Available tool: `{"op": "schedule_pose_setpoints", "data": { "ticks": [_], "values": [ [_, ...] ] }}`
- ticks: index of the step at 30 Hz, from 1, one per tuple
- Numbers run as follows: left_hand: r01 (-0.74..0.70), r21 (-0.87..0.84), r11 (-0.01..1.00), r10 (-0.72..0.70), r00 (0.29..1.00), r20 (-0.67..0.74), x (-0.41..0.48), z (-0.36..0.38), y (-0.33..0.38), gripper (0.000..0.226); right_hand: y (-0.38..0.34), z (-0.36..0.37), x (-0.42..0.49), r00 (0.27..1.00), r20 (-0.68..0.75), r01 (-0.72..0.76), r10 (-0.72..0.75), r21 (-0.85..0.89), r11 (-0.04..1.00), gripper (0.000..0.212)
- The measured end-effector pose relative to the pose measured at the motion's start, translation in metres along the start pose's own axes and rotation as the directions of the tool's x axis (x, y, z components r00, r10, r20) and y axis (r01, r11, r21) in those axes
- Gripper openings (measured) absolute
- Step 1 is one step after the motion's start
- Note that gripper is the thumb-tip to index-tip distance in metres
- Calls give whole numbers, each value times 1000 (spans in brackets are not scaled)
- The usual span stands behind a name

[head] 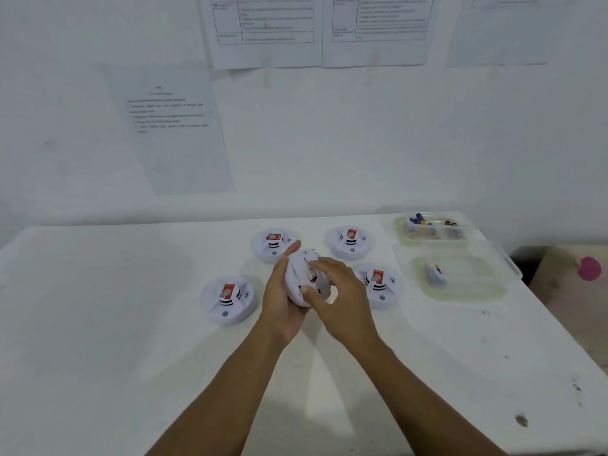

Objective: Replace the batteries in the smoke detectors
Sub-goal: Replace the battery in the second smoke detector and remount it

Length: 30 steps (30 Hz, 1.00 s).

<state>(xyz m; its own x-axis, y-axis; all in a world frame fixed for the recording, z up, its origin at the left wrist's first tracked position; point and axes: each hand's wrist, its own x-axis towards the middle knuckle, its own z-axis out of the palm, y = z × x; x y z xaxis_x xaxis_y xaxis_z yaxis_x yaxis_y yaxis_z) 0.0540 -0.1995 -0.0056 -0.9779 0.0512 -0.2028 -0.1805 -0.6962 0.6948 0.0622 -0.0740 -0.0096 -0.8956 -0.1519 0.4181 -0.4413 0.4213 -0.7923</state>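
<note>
white table (115,324) below a paper-hung wall (329,143); left hand (283,301) and right hand (342,299), both hands curled, grip one smoke detector (297,271).

This looks like a plain workroom set up as a task station, not a home. A white table (98,324) stands against a bare white wall (329,143). Printed sheets (266,28) with ruled tables and numbered lines are stuck to that wall. 4 identical smoke detectors (228,299) lie spread over the table, and 2 clear plastic tubs (467,296) at its right end hold loose batteries (434,274).
</note>
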Motion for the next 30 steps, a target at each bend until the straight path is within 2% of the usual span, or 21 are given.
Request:
{"op": "schedule_pose_setpoints", "data": {
  "ticks": [4,7,10,13,15,18,20,24,30],
  "values": [
    [3,91,996,-2,1000,-7,-2,-6,2,32,-12,6,-6,999,-31,-25,22,-96,995,49],
    [29,124,992,-30,1000,6,0,-13,0,50,-10,7,-9,1000,-22,10,-13,-127,992,48],
    [64,85,994,-67,997,41,-3,-12,-1,42,-5,1,-9,999,39,32,-26,-159,987,49],
    [65,48,997,-67,997,41,-4,-20,2,45,-2,-6,-4,998,53,52,-44,-162,985,31],
    [13,20,1000,-13,1000,25,-2,-29,7,54,2,-14,3,997,-26,68,-73,-136,988,15],
    [-49,-38,998,50,999,12,-4,-38,22,39,15,-29,16,993,-97,53,-65,-127,991,12],
    [-65,-83,994,66,998,-1,-4,-47,30,42,25,-32,24,999,-15,39,-42,-186,982,13],
    [-68,-101,993,67,998,-9,-2,-55,35,44,39,-19,36,977,210,76,22,-445,892,16],
    [-38,-110,993,37,999,-7,1,-47,33,47,42,0,48,963,266,113,42,-541,833,23]
  ]
}}
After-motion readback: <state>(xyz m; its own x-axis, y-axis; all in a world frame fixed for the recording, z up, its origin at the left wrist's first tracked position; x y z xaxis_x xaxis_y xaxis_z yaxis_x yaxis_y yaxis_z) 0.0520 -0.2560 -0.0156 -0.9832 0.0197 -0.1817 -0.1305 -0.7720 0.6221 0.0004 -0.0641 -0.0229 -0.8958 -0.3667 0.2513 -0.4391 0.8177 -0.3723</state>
